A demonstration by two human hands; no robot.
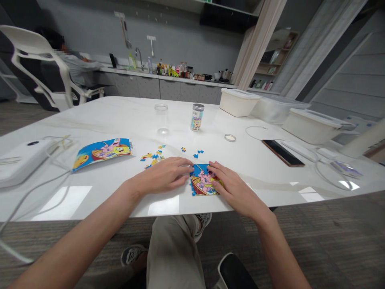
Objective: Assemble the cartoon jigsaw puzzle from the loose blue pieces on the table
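The left hand (162, 174) lies palm down with its fingers slightly spread, the fingertips just touching the upper left edge of a part-built jigsaw puzzle (202, 180). The right hand (231, 186) rests over the puzzle's right side, its fingers loosely apart and bearing down on the pieces. Whether they pinch a piece is hard to say from this angle. The puzzle sits between the hands near the front edge of a white marble-look table (120, 200) and shows a pink cartoon starfish in a boat.

Just beyond it lie scattered loose puzzle pieces (153, 157), and further left is a printed picture card (102, 153). Farther back stand a clear plastic jar (161, 118) and a printed canister (197, 117), with a small round lid (230, 137) lying flat to their right. Out to the right lies a smartphone (282, 152); out to the left, a white corded device (22, 162). At the table's far end are white lidded storage boxes (237, 102) — and past the table, a co-worker (78, 66) sits in a white chair by a kitchen counter (180, 79).
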